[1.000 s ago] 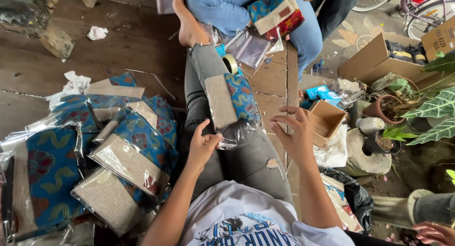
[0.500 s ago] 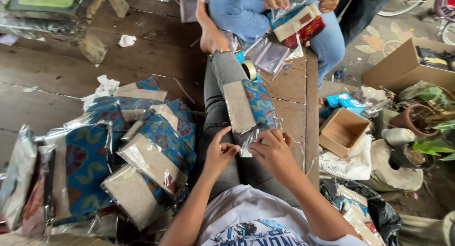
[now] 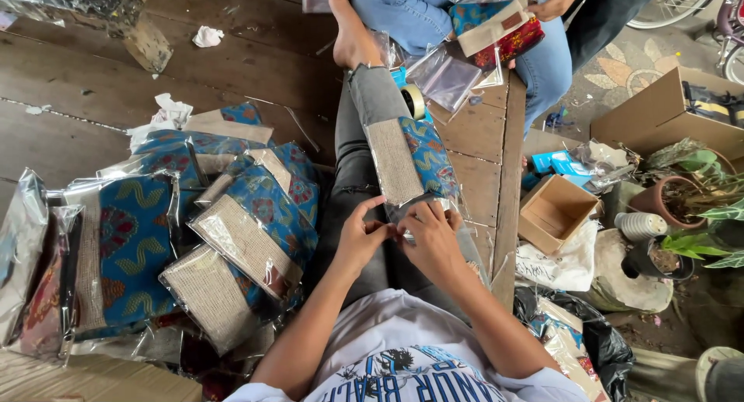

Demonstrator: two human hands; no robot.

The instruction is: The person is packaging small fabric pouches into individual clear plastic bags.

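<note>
Fingertips of both my hands meet at the near end of the pouch (image 3: 411,166), which lies on my legs. My left hand (image 3: 360,239) and my right hand (image 3: 434,243) are close together, thumbs almost touching, and they pinch the loose edge of the clear plastic bag around the pouch. The pouch itself is just beyond my hands, touching them only through the plastic. Its long axis runs away from me along my leg, toward the other person's foot (image 3: 353,38). One half of its face is pale woven fibre and the other half is blue patterned cloth. Both hands are equally near to it; neither has the advantage.

To the left of my left hand, on the wooden floor (image 3: 101,84), there is a pile of bagged pouches (image 3: 232,231) of the same kind, each one already in its own clear bag. They lie over each other in different directions. Beyond the pouch, a roll of tape (image 3: 415,100) stands beside my knee, and some empty plastic bags (image 3: 449,80) lie near it.

To the right of my right hand, lower than the planks, an open cardboard box (image 3: 554,212) stands; I cannot see anything inside it. A bigger cardboard box (image 3: 659,111) is farther right and holds some dark things which I cannot make out. Across from me, the other person holds another bagged pouch (image 3: 496,26) on the lap.
</note>
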